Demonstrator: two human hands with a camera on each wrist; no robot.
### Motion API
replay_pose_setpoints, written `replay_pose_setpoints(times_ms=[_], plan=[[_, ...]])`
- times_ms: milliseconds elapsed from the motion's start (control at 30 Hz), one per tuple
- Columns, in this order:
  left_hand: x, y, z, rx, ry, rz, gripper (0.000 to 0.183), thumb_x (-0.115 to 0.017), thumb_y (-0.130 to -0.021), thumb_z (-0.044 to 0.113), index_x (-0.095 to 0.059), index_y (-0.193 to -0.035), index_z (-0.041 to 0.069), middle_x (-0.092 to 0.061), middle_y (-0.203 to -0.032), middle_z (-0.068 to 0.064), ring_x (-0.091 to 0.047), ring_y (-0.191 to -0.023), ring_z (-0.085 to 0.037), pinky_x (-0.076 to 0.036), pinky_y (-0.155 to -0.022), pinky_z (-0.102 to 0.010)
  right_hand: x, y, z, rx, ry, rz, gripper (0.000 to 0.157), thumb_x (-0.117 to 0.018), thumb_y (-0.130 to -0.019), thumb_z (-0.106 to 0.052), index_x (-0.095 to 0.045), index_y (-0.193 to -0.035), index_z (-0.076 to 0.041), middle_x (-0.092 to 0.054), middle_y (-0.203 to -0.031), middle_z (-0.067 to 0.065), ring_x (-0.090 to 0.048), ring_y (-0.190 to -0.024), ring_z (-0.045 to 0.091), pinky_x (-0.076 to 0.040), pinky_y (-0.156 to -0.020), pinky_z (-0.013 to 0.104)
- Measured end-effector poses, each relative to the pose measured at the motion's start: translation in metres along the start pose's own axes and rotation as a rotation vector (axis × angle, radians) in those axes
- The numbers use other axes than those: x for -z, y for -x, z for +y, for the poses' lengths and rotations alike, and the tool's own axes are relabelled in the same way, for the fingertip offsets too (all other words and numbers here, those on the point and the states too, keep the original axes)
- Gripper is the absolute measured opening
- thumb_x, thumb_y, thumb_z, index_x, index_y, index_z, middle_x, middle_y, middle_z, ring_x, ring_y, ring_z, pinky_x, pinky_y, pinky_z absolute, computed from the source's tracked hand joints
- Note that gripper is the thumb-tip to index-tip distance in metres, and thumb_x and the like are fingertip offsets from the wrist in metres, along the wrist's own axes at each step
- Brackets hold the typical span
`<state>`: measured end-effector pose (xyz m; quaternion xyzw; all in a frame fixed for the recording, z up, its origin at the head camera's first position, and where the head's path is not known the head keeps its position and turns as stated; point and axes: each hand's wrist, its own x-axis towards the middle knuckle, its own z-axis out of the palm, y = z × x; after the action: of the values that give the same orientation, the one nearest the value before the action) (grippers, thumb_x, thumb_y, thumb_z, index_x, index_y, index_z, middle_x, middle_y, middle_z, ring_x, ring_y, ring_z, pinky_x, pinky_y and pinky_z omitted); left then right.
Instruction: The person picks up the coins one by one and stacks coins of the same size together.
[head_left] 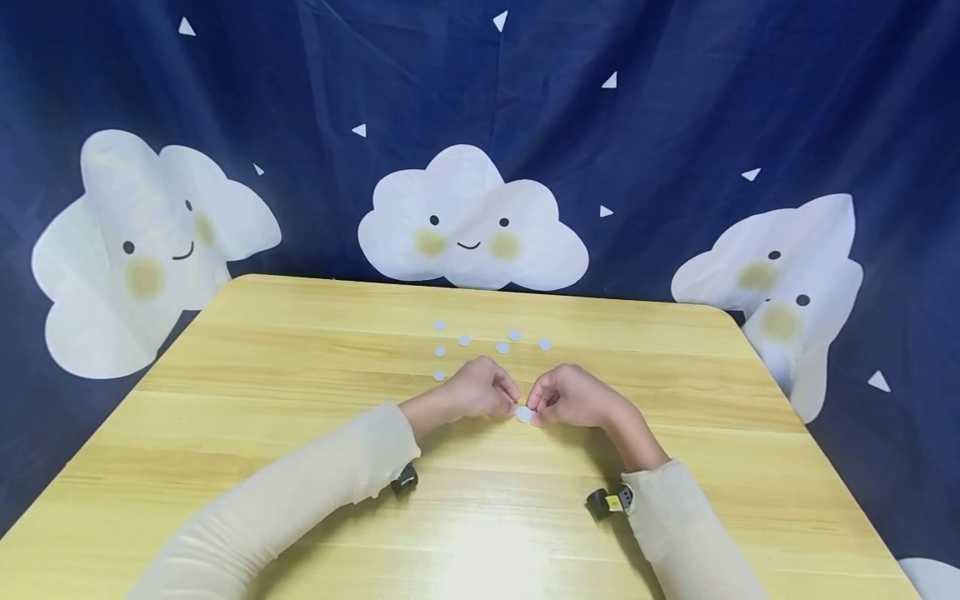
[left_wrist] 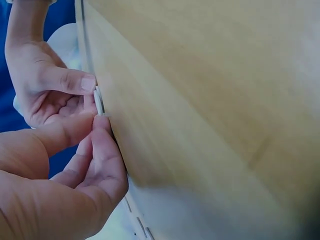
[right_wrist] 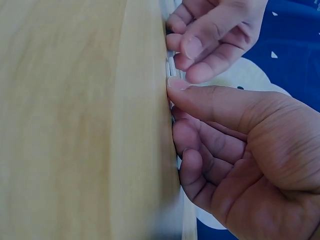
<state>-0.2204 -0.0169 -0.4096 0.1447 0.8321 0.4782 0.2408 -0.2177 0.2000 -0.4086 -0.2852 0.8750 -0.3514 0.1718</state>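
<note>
White disc [head_left: 524,414] is sitting between the left hand [head_left: 480,389] and right hand [head_left: 576,396], whose fingers are pinching its opposite edges; even, gentle pressure is likely keeping it steady.

A desk [head_left: 262,408] with smooth wood grain, glossy where light glares off it. Small flat discs [head_left: 524,414], smooth and matt, perhaps plastic or paper. Creased cloth backdrop [head_left: 300,75] with a faint sheen; soft, matt cloth sleeves [head_left: 300,500].
</note>
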Motion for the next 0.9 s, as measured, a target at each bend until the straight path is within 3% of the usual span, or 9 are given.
replay_pose_setpoints(times_ms=[133,233,900], plan=[[0.0009,-0.0003,0.0003,-0.065,-0.141,-0.025,0.020,-0.083,-0.079,-0.004,-0.073,-0.096,0.002,-0.068,-0.086,-0.003,-0.063,-0.079,-0.015,-0.056,-0.070,-0.023,-0.0002,-0.0006,-0.0004,-0.006,0.003,-0.001,0.013,-0.083,-0.080,0.000,-0.075,-0.087,-0.007,-0.071,-0.076,-0.003,-0.066,-0.072,0.011,-0.056,-0.073,0.027],[0.0003,-0.0008,0.0004,-0.084,-0.192,-0.037,0.022,-0.085,-0.078,-0.002,-0.072,-0.095,0.004,-0.067,-0.087,-0.002,-0.061,-0.082,-0.014,-0.055,-0.072,-0.022,-0.0003,-0.0010,-0.0007,-0.007,-0.003,-0.004,0.012,-0.083,-0.081,0.000,-0.075,-0.088,-0.006,-0.071,-0.076,-0.003,-0.066,-0.072,0.012,-0.056,-0.073,0.027],[-0.0077,0.0019,0.0030,-0.063,-0.198,-0.028,0.016,-0.083,-0.081,-0.001,-0.073,-0.091,0.004,-0.066,-0.082,-0.003,-0.060,-0.074,-0.015,-0.055,-0.066,-0.024,0.0003,0.0005,-0.0020,-0.004,-0.011,-0.015,0.016,-0.085,-0.078,0.000,-0.074,-0.089,-0.005,-0.070,-0.076,-0.002,-0.065,-0.072,0.013,-0.056,-0.075,0.027]])
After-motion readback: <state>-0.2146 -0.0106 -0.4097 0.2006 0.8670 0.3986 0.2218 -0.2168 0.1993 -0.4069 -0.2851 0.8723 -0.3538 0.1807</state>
